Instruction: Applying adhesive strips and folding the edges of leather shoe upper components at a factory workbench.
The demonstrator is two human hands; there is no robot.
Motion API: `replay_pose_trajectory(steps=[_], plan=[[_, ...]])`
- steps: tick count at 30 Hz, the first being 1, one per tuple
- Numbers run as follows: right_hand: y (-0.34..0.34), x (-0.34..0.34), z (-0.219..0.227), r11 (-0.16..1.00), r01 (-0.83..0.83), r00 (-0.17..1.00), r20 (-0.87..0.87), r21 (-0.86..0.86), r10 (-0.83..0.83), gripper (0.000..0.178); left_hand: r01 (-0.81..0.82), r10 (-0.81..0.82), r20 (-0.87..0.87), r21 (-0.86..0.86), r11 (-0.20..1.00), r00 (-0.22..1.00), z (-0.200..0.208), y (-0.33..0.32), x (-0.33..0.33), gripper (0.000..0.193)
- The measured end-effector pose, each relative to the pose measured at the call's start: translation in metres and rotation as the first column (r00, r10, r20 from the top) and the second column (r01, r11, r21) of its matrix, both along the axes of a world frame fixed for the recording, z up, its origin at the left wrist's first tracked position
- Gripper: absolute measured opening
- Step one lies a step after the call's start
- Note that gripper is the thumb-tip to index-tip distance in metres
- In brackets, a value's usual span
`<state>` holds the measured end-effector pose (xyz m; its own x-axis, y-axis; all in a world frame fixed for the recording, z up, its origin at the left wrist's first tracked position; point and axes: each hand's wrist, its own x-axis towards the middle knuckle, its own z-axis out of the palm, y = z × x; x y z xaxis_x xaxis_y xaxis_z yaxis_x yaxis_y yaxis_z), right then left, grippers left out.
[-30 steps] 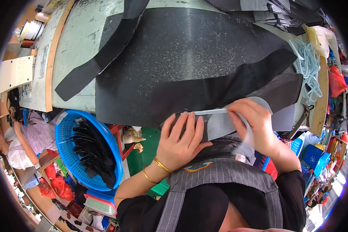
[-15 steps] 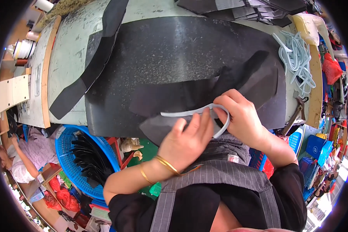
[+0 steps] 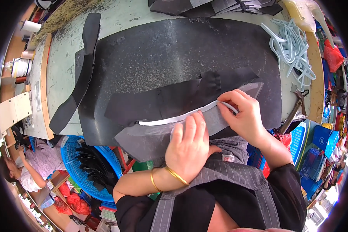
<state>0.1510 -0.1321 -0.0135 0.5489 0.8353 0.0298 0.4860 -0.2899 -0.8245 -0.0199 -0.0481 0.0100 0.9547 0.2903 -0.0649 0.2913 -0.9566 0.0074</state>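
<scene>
A pale, narrow strip [image 3: 162, 121] lies along the seam line of a black and grey panel piece [image 3: 143, 141], between its dark upper part and its grey lower part. Near the strip's right end my right hand [image 3: 241, 112] pinches it between thumb and fingers; a short tail curls out beside the thumb. My left hand [image 3: 189, 141] rests on the grey part just below the strip's middle, fingers stretched out and fingertips by the strip, thumb held out to the side. The panel lies on a worn black mat [image 3: 150, 58].
Another long black piece [image 3: 81, 81] lies at left. A tangle of pale strips [image 3: 292, 50] and a hammer [image 3: 295, 108] are at right, stacked dark pieces [image 3: 220, 7] at the back. A blue basket [image 3: 67, 158] of black pieces stands lower left; another person [image 3: 38, 162] sits beyond.
The strip, looped in my right hand before, now lies straighter along the panel. The panel has opened out and shifted left. My left hand has moved slightly down, its fingers now on the grey part.
</scene>
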Motion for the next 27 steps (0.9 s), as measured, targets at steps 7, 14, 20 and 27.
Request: replay_pose_trajectory(steps=[7, 14, 20, 27], plan=[[-0.003, 0.007, 0.004, 0.994, 0.02, 0.992, 0.125, -0.104, -0.007, 0.018, 0.118, -0.105, 0.103, -0.133, 0.984, 0.989, -0.003, -0.002, 0.013, 0.089], [-0.016, 0.028, -0.017, 0.986, 0.119, 0.991, -0.074, 0.112, -0.112, 0.014, 0.077, -0.071, 0.092, -0.06, 0.995, 0.993, -0.004, -0.009, 0.038, 0.102], [-0.002, 0.039, -0.004, 0.989, 0.134, 0.989, -0.055, -0.059, -0.137, 0.016, 0.069, -0.072, 0.078, 0.041, 0.997, 0.994, -0.009, -0.007, 0.046, 0.097], [0.006, 0.083, 0.019, 0.971, -0.001, 0.931, 0.355, -0.239, 0.088, 0.04, 0.244, -0.285, 0.166, 0.23, 0.942, 0.944, -0.026, 0.006, 0.028, 0.062]])
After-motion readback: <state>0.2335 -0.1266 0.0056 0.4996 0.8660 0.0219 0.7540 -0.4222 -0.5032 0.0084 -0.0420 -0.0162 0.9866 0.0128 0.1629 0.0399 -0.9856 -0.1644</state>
